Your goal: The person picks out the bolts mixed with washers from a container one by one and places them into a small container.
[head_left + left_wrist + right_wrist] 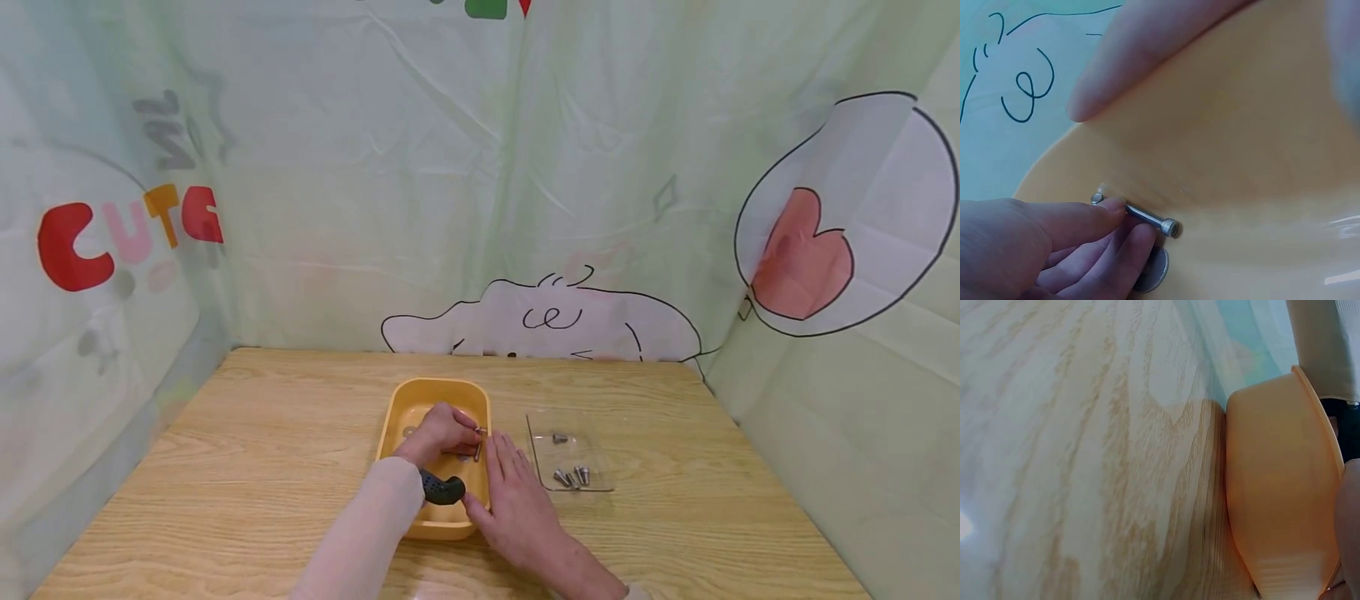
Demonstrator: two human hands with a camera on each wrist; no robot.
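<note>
My left hand (444,432) reaches into a yellow-orange plastic bin (438,530) and pinches a silver socket-head bolt (1147,217) between thumb and fingers near the bin's right wall. A second small metal end (1096,198) shows beside the thumb; whether it belongs to another screw I cannot tell. Partly hidden under the fingers is a flat silver disc (1155,270). My right hand (521,504) rests its straight fingers along the outside and rim of the bin's right side. In the right wrist view only part of that hand shows, against the rim.
Right of the bin lies a shallow clear tray (577,490). Several short bolts (573,477) are grouped near its front, and one bolt (559,437) lies farther back. Another round disc (408,432) is in the bin's left part. A printed curtain (337,208) hangs behind the wooden table (225,467).
</note>
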